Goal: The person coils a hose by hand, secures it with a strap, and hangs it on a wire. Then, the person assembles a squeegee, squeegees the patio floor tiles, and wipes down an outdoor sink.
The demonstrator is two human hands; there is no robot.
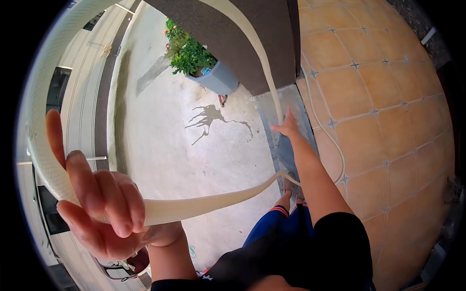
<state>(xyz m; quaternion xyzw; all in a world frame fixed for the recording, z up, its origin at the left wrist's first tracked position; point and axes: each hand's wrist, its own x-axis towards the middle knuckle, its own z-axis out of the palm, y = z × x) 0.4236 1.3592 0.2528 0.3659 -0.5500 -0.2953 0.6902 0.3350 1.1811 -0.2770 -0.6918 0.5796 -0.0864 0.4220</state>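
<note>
A cream-coloured hose (pixel 208 206) runs through my left hand (pixel 104 208), close to the camera, with several fingers curled round it and the index finger pointing up. From there the hose loops up along the left edge and out of view at the top. Another stretch comes down past the dark pillar to my right hand (pixel 287 125). That hand is reached out ahead, thumb and fingers spread, right beside the hose; whether they touch I cannot tell. Behind my right forearm the hose passes near my feet.
A grey planter (pixel 216 80) with a leafy flowering plant (pixel 191 56) stands against the dark pillar (pixel 242 43). Orange floor tiles (pixel 364 131) lie to the right, pale concrete (pixel 165 140) to the left. A wet patch (pixel 209 116) marks the concrete. I stand on a grey sill (pixel 286 150).
</note>
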